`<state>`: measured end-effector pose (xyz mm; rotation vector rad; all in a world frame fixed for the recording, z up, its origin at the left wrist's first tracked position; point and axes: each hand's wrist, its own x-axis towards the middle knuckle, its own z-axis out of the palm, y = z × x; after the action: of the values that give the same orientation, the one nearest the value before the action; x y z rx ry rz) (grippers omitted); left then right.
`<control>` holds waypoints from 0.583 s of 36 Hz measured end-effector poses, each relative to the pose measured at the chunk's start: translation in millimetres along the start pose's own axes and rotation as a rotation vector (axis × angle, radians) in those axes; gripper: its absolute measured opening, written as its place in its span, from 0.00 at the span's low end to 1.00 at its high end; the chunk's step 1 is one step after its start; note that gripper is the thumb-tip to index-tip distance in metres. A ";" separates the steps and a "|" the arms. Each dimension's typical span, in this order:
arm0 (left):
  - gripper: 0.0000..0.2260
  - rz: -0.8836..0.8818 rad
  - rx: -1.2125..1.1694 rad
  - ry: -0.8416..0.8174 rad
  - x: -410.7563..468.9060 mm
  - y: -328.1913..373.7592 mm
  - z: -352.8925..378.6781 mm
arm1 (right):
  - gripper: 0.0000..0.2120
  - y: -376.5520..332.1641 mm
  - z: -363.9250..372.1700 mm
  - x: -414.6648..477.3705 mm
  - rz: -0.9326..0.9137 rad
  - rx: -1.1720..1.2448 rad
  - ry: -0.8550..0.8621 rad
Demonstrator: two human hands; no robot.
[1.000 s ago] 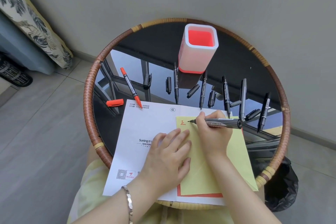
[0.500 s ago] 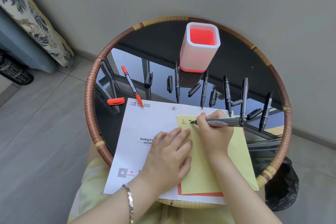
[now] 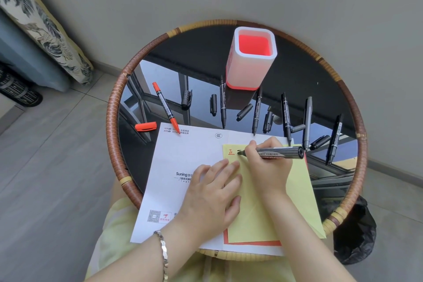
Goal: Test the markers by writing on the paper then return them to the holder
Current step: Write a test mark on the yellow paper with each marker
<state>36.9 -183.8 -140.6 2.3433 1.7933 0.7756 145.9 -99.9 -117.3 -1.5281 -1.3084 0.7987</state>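
Marker test in progress on a round glass-topped table (image 3: 119, 144). The yellow paper (image 3: 295, 190) lies at the 6 o'clock side of the table, on a white printed sheet (image 3: 183, 162), so that it sits nearest the person and ink stays off the glass. The left hand (image 3: 212, 194) rests flat, palm down, fingers extended and slightly spread across the paper's left edge; its apparent function is to stop the sheet sliding under the stroke. The right hand (image 3: 267, 162), entering from 5 o'clock, has its fingers closed around a thick black marker (image 3: 279, 152) near the tip, barrel pointing toward 3 o'clock, tip on the paper just right of a red written character (image 3: 231, 152). The holder (image 3: 251, 59) stands empty at 12 o'clock. Between holder and paper lie uncapped black markers (image 3: 256, 112) and loose caps (image 3: 244, 111), presumably awaiting their turn; the red marker (image 3: 166, 107) and its cap (image 3: 145, 126) lie at 9 to 10 o'clock.
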 end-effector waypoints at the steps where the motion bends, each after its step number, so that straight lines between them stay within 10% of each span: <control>1: 0.13 -0.001 -0.001 0.000 0.0 -0.1 0.0 | 0.20 0.0 -0.3 -0.1 -0.002 -0.003 -0.003; 21: 0.13 -0.018 0.004 -0.047 0.4 0.5 -1.5 | 0.13 1.8 -1.6 0.7 -0.017 -0.063 0.088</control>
<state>36.7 -184.0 -138.9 2.3241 1.7960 0.7097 148.1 -99.6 -118.3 -1.5816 -1.2907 0.6773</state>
